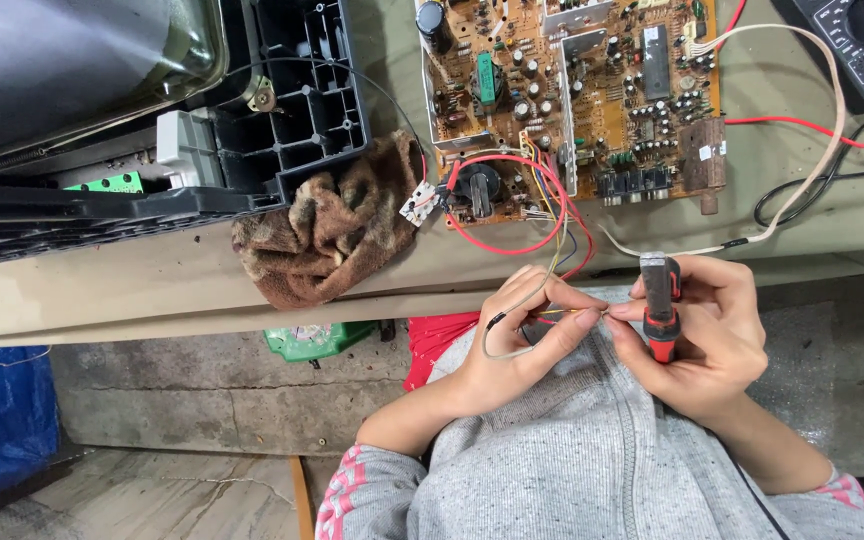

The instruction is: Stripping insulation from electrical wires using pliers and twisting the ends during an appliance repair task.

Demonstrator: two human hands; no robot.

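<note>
My left hand (527, 335) pinches a thin pale wire (537, 290) between thumb and fingers; the wire loops below the hand and runs up toward the circuit board (572, 100). My right hand (702, 325) grips a red and black tool (660, 300), held upright, and its fingertips meet the wire end at my left fingertips. Both hands hover over my grey zipped jacket, just in front of the table edge.
A brown rag (327, 235) lies on the table left of the board. A black plastic housing with a grey screen (132, 110) fills the top left. Red wires (512, 215) loop off the board. A black meter (857, 45) with leads sits top right.
</note>
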